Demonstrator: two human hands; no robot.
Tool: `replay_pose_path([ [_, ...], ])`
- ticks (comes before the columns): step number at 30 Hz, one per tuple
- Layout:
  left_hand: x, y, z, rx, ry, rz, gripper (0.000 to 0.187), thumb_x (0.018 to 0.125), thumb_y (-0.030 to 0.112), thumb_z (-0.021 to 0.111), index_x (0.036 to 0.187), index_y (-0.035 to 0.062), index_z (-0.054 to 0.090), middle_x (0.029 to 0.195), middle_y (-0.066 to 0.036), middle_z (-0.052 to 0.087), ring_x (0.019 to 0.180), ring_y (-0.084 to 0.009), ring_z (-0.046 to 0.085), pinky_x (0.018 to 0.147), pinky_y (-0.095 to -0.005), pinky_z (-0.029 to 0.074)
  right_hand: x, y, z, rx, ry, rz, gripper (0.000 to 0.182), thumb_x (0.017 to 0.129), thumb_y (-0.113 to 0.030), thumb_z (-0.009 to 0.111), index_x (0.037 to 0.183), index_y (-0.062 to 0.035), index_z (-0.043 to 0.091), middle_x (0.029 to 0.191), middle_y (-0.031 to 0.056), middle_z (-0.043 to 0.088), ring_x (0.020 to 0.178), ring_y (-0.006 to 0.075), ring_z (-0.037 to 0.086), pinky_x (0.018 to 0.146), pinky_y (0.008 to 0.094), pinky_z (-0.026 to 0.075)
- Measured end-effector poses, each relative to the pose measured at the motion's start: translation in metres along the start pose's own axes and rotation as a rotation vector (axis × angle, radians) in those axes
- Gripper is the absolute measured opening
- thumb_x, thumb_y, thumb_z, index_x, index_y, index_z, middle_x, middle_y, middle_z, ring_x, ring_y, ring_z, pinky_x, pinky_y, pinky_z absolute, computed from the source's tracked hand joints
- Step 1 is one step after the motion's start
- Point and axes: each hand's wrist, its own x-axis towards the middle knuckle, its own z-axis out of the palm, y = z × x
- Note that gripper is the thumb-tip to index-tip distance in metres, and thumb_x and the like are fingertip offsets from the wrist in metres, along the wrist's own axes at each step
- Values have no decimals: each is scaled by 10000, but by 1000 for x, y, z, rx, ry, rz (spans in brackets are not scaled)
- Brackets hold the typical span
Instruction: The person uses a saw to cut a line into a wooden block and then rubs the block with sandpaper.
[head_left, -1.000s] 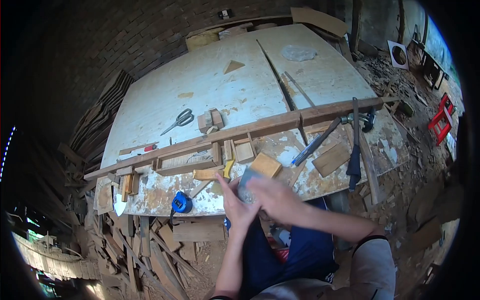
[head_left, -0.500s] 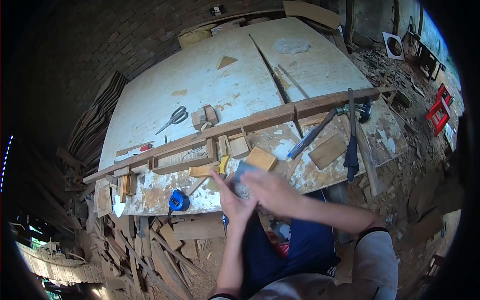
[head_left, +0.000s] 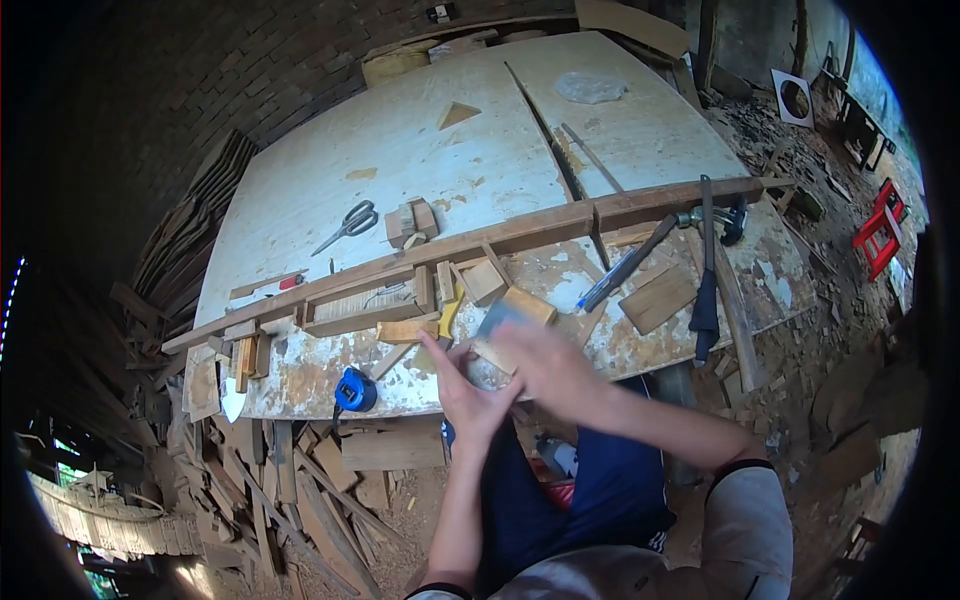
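My right hand [head_left: 548, 372], blurred by motion, is closed on a flat grey-blue piece [head_left: 496, 318] that looks like sandpaper. Just left of it, my left hand [head_left: 470, 402] is at the table's front edge, thumb and fingers around a small pale wooden piece [head_left: 492, 353]; much of that piece is hidden between the hands. Beyond the fingers lie a small wood block [head_left: 405, 330], a yellow curved object [head_left: 452, 308] and a larger wood block [head_left: 530, 304].
A long wooden bar [head_left: 470, 243] crosses the worn table [head_left: 330, 170]. Scissors [head_left: 348, 226] lie behind it. A blue tape measure [head_left: 355, 390] sits at the front edge; a hammer [head_left: 640, 258] and a black-handled tool [head_left: 704, 310] lie right. Scrap wood [head_left: 320, 500] covers the floor.
My right hand and the grey-blue piece have shifted slightly right and up, showing more of the pale piece. My left hand stays nearly in place. The whole view has tilted slightly.
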Motion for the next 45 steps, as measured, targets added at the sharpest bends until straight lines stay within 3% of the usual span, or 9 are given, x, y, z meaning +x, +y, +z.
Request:
replay_pose_path([
  [2,-1,10,-1,41,3,-26,1592,717,212,1065,1815,4,-68,1235,-183,743,1087,-268,735,1024,-391,602,11,24,-13,23,48,240,448,1019,-45,647,1451,71,654,1492,314,671,1446,483,626,1218,546,520],
  [6,0,4,2,56,13,-34,1582,714,227,1063,1812,-9,-51,1257,-194,741,1095,-286,739,1001,-393,615,-22,-22,7,-30,10,-112,451,1006,-47,662,1442,70,661,1404,308,721,1376,480,675,1210,552,528],
  [9,3,17,-2,69,11,-25,1553,713,244,1055,1810,-29,-10,1283,-215,741,1107,-332,761,998,-408,626,1,25,-9,-121,167,177,457,984,-37,685,1433,49,693,1400,273,743,1350,416,717,1207,552,542],
  [13,0,6,3,95,32,-79,1570,682,253,1067,1812,-27,14,1269,-211,745,1087,-331,752,982,-415,623,-24,-29,7,-84,41,-114,427,998,-8,683,1421,50,693,1398,280,740,1346,424,716,1184,534,561],
  [17,-1,13,-2,66,6,-52,1556,691,254,1063,1812,-28,21,1267,-211,751,1091,-331,748,981,-414,622,-1,23,-14,-73,158,270,432,991,-28,701,1417,44,708,1408,263,746,1358,402,723,1203,525,558],
  [21,1,7,2,34,29,-52,1538,705,247,1057,1812,-30,25,1269,-209,748,1080,-327,744,976,-414,621,-24,-30,8,-20,22,-120,417,1012,-42,667,1412,76,690,1381,294,752,1335,429,727,1189,534,557],
  [36,1,13,0,130,37,27,1545,654,319,1096,1823,1,136,1162,-181,729,1059,-297,737,939,-403,606,1,15,-19,-14,112,129,372,1034,-13,675,1399,56,698,1401,276,749,1338,434,713,1191,534,552],
  [43,5,-2,2,1,3,-83,653,945,225,860,1510,-46,677,1316,-240,747,1180,-390,728,1050,-481,578,29,4,-20,69,235,84,339,1068,-55,684,1394,31,723,1405,251,758,1337,404,724,1180,511,571],
  [45,11,-3,2,194,49,154,699,931,243,876,1528,-47,658,1361,-267,740,1241,-411,719,1083,-488,570,37,6,-10,70,247,80,344,1075,-45,671,1406,35,718,1403,248,760,1351,413,714,1191,515,557],
])
